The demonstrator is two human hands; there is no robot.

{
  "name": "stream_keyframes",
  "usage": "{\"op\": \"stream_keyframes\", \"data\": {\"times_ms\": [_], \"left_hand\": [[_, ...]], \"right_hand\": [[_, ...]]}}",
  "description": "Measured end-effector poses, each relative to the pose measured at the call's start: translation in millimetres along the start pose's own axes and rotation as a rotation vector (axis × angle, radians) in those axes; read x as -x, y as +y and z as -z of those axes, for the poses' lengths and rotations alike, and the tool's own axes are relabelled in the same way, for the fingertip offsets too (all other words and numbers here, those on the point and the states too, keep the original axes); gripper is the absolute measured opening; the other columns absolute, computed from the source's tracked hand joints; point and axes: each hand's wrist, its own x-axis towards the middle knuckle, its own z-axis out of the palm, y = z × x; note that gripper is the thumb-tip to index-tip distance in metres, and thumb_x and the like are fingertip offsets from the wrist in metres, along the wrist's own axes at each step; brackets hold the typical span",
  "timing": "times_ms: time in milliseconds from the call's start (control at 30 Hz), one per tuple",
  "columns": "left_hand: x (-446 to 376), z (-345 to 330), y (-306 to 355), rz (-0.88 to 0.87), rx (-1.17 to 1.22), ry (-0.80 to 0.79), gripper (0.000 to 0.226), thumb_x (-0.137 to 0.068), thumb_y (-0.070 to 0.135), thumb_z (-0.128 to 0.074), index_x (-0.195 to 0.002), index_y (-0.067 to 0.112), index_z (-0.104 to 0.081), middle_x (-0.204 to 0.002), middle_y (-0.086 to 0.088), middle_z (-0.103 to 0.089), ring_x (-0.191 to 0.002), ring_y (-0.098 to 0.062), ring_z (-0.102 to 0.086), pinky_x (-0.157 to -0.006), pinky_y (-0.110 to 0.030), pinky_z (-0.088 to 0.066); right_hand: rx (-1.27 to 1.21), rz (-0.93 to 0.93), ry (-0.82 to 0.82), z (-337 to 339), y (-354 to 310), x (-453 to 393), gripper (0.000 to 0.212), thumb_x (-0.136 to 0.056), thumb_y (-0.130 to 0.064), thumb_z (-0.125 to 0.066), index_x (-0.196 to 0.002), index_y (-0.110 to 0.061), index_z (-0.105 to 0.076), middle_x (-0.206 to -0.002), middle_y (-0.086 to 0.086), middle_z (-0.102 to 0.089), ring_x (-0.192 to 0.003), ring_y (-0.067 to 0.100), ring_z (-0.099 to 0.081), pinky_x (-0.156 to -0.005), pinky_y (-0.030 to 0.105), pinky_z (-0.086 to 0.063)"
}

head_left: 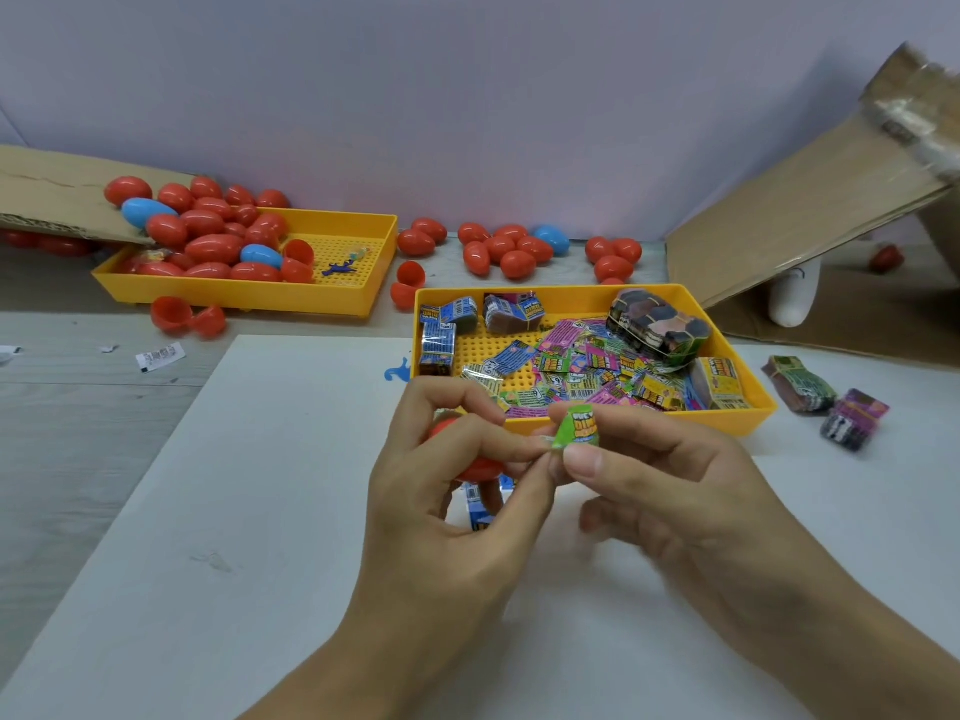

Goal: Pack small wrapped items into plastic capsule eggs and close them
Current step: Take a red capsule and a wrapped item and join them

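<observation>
My left hand (441, 491) grips a red capsule egg (475, 467), mostly hidden behind its curled fingers. A small green wrapped item (577, 427) is pinched between the thumb and forefinger of my right hand (670, 491), just right of the egg; my left fingertips touch its lower edge. Both hands hover over a white board (234, 511). A blue wrapper (478, 504) shows below the egg, between my fingers. Directly behind my hands stands a yellow tray (748, 413) holding several loose and bundled wrapped items.
A second yellow tray (343, 298) at back left holds several red and blue eggs. More red eggs (506, 252) lie loose along the wall, and open red halves (188, 317) sit near the left tray. Cardboard flaps (810, 215) rise at right; two wrapper bundles (826, 397) lie beside the tray.
</observation>
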Motion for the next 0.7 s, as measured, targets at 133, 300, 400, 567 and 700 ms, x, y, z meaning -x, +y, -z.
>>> {"op": "stream_keyframes", "data": {"times_ms": [133,300,400,567,700], "left_hand": [[0.8,-0.6,4.1,0.047,0.071,-0.011,0.007,-0.079,0.026,-0.073,-0.080,0.021,-0.069,-0.101,0.005,-0.050,-0.086,-0.020,-0.063,-0.065,-0.028,-0.051],[-1.9,0.6,7.7,0.169,0.224,-0.026,0.010,-0.076,0.030,-0.070,-0.074,0.021,-0.066,-0.098,0.006,-0.053,-0.081,-0.006,-0.059,-0.066,-0.017,-0.047],[-3.4,0.1,6.8,0.193,0.229,-0.006,0.010,-0.076,0.030,-0.069,-0.074,0.023,-0.062,-0.093,0.006,-0.054,-0.079,-0.007,-0.059,-0.064,-0.018,-0.047],[-2.2,-1.7,5.3,0.161,0.198,-0.036,0.015,-0.076,0.027,-0.068,-0.076,0.014,-0.061,-0.091,0.003,-0.056,-0.078,-0.010,-0.057,-0.067,-0.016,-0.045],[-0.5,-2.5,3.4,0.141,0.173,-0.055,0.016,-0.078,0.028,-0.069,-0.079,0.014,-0.062,-0.091,0.005,-0.057,-0.079,-0.009,-0.059,-0.067,-0.013,-0.045]], "right_hand": [[-0.059,0.009,-0.012,1.4,0.7,0.1,0.063,-0.045,-0.041,-0.094,-0.100,-0.016,-0.078,-0.089,0.008,-0.075,-0.071,0.014,-0.064,-0.060,0.024,-0.052],[-0.040,0.039,-0.023,-0.2,-0.5,0.9,0.031,-0.052,-0.031,-0.083,-0.082,-0.025,-0.077,-0.074,-0.004,-0.071,-0.062,0.007,-0.062,-0.056,0.021,-0.050],[-0.016,0.070,-0.043,-0.3,0.8,1.7,0.025,-0.052,-0.028,-0.084,-0.073,-0.022,-0.073,-0.076,-0.006,-0.069,-0.064,0.005,-0.061,-0.056,0.019,-0.049],[0.011,0.068,-0.104,-1.2,-1.7,4.7,0.038,-0.057,-0.048,-0.088,-0.070,-0.016,-0.074,-0.101,0.000,-0.071,-0.075,0.012,-0.060,-0.061,0.021,-0.048],[0.050,0.061,-0.066,-0.1,-2.1,3.4,0.030,-0.068,-0.039,-0.076,-0.076,-0.010,-0.078,-0.098,-0.002,-0.070,-0.075,0.019,-0.052,-0.057,0.021,-0.044]]}}
